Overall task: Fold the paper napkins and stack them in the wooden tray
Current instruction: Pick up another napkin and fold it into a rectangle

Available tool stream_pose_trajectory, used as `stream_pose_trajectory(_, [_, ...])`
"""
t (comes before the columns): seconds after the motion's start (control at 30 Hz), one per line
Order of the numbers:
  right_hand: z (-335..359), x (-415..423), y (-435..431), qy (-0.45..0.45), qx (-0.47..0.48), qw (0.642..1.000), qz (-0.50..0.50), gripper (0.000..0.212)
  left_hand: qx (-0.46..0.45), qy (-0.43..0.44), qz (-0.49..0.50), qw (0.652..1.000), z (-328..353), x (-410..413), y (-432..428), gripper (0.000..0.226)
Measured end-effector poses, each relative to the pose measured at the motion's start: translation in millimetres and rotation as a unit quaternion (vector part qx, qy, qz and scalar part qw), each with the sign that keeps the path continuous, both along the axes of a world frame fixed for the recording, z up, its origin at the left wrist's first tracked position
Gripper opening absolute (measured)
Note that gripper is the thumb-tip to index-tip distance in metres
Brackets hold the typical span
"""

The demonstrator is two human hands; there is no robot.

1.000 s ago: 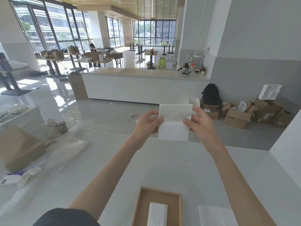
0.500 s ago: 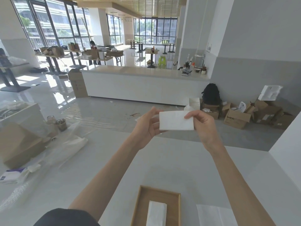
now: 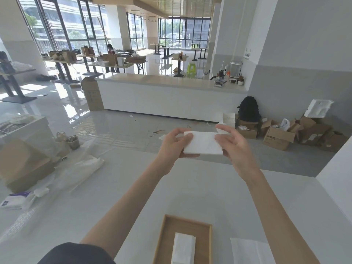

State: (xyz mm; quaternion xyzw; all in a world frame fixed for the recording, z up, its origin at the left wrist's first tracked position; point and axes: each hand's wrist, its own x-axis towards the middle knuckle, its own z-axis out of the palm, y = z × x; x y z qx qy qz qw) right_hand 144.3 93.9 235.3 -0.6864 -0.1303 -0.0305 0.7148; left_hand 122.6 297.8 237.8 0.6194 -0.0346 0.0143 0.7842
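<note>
I hold a white paper napkin (image 3: 202,143), folded into a flat rectangle, up in front of me above the white table. My left hand (image 3: 172,145) pinches its left end and my right hand (image 3: 234,144) grips its right end, index finger lifted. Below, at the near table edge, sits the wooden tray (image 3: 165,237) with a folded napkin (image 3: 183,248) lying lengthwise inside. To the right of the tray lies an unfolded stack of napkins (image 3: 249,251), partly cut off by the frame.
On the left of the table (image 3: 106,191) lie crumpled clear plastic wrap (image 3: 76,172), a brown cardboard box (image 3: 22,164), a tissue pack (image 3: 14,201) and two small jars (image 3: 73,141). A white wall edge (image 3: 337,168) rises at the right.
The napkin was folded from a taller sheet into a low flat rectangle. Both hands have lowered it slightly and tilted it flatter, keeping hold of its ends.
</note>
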Motion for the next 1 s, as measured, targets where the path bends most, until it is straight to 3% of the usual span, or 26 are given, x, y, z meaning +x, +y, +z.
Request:
stream_pose_trajectory(0.17, [8.2, 1.0, -1.2, -0.057, -0.077, 0.994, -0.05, 0.034, -0.018, 0.01, -0.094, 0.995, -10.4, -8.6, 6.2, 0.011])
stream_pose_trajectory(0.3, [30.9, 0.1, -5.5, -0.081, -0.162, 0.982, 0.06, 0.038, 0.024, 0.013, -0.184, 0.983, -14.8, -18.0, 9.9, 0.041])
stream_pose_trajectory(0.37, [43.5, -1.1, -2.9, -0.075, -0.193, 0.97, 0.127, 0.041, 0.037, 0.008, -0.215, 0.976, -13.9, -23.3, 7.1, 0.035])
stream_pose_trajectory(0.47, [58.2, -4.4, 11.0, -0.072, -0.262, 0.946, 0.177, 0.042, -0.022, 0.023, -0.27, 0.962, -17.7, -31.1, -0.2, 0.033])
stream_pose_trajectory(0.57, [62.8, -6.9, 19.6, -0.126, -0.318, 0.926, 0.158, 0.04, -0.085, 0.024, -0.269, 0.959, -23.1, -39.3, -6.7, 0.037])
stream_pose_trajectory(0.7, [51.9, -20.2, 14.9, -0.269, -0.421, 0.852, 0.156, 0.043, -0.169, 0.024, -0.234, 0.957, -21.7, -51.3, -5.3, 0.043])
stream_pose_trajectory(0.8, [39.7, -33.8, 12.5, -0.349, -0.521, 0.763, 0.159, 0.051, -0.175, 0.014, -0.239, 0.955, -15.8, -60.1, -1.1, 0.04])
stream_pose_trajectory(0.87, [40.3, -37.7, 11.8, -0.374, -0.553, 0.731, 0.142, 0.055, -0.174, 0.005, -0.25, 0.953, -13.7, -64.1, 0.0, 0.044])
stream_pose_trajectory(0.93, [48.8, -38.5, 10.0, -0.351, -0.558, 0.743, 0.119, 0.06, -0.186, -0.001, -0.263, 0.947, -12.9, -67.1, -0.9, 0.049])
stream_pose_trajectory(1.0, [56.7, -37.6, 7.9, -0.308, -0.54, 0.778, 0.092, 0.066, -0.206, 0.002, -0.265, 0.942, -11.2, -69.9, -1.8, 0.051])
